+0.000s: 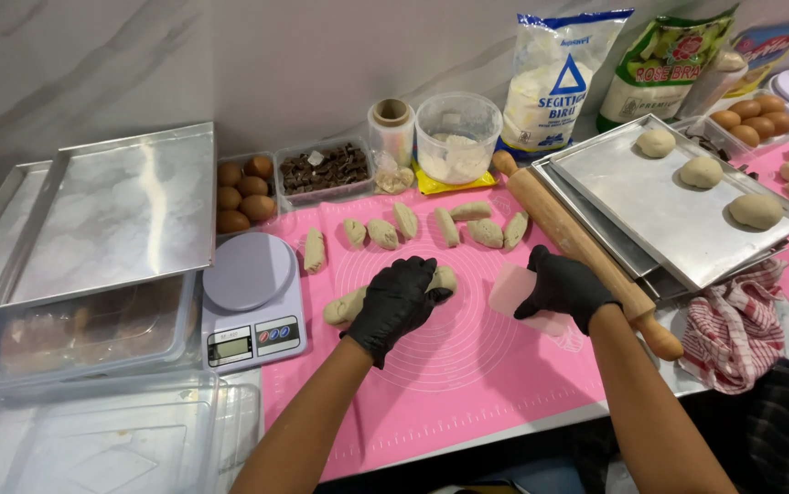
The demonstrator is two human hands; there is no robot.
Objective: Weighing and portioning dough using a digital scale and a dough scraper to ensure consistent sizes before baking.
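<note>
A gloved left hand (396, 304) presses down on a log of dough (344, 306) lying on a pink mat (467, 366) at the bench, fingers curled over it. The right hand (563, 288) grips a pale scraper (515, 291) just beside the log. Cut dough pieces (413, 224) line the mat behind the hands. A rolling pin (582, 247) lies close along the right wrist, against a tray (650, 206) holding dough balls (703, 172). A kitchen scale (250, 297) sits left of the mat, eggs (243, 194) and chocolate chunks (326, 169) behind it.
</note>
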